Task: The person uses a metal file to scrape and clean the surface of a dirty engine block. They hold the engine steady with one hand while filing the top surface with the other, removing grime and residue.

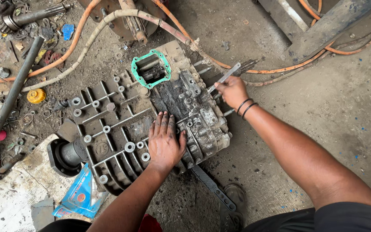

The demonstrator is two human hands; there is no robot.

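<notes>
Gearbox housing [121,129] lies flat on the concrete floor [331,99]. Left hand [165,141] is pressed palm-down, fingers spread, on the seam between the ribbed cast half and the greasy, dirt-caked block under the right forearm. Right hand [232,91] is clenched around a flat steel tool [225,77], looks like a wrench or bar, tip at the housing's far edge near the protruding studs [202,68]. Progress, judging by what's exposed: top cover already off, rectangular opening with green gasket [151,68] just beyond the left fingertips, gears visible inside. Main case halves look still joined, so splitting remains. Ribbed side is dull grey cast metal with round bosses and bolts; black cylindrical collar [67,155] sticks out left of the left wrist. Orange hoses [280,68] beyond the right hand
</notes>
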